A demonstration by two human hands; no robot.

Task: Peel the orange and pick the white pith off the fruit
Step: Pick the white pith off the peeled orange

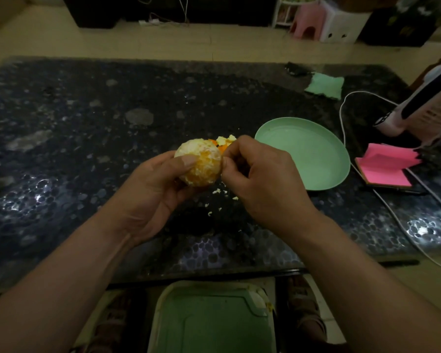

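A dark table top (pixel 87 123) with a pebble pattern fills the view from the left edge, glinting where light catches it. Over its middle the left hand (pixel 148 189) comes up from below, palm turned inward, and grips the orange (pixel 199 163): the fingers cup the fruit from underneath and behind, and the thumb lies across its front. The orange is held in the air above the table, near the front of the plate's left rim, almost wholly stripped of rind, with pale pith patching its upper part and wetter orange flesh showing lower down. Just behind it, some peel pieces (pixel 224 141) lie on the table, yellow-white inner sides up with a bit of orange skin showing. Under the fruit, small pith scraps (pixel 215 200) are scattered over the dark surface. Below the table's front edge stands a green bin (pixel 209 319) with a pale rim. The right hand (pixel 262 179) is curled, knuckles up, thumb and forefinger pinching at the right side of the orange; whether a shred of pith is between them is too small to tell. Just to the right sits a pale green plate (pixel 316 154), flat on the table. Farther back lies a light green cloth (pixel 325 85). A white cable (pixel 344 118) loops past the plate's right rim, and beside it lies a pad of pink sticky notes (pixel 385 166), partly folded open
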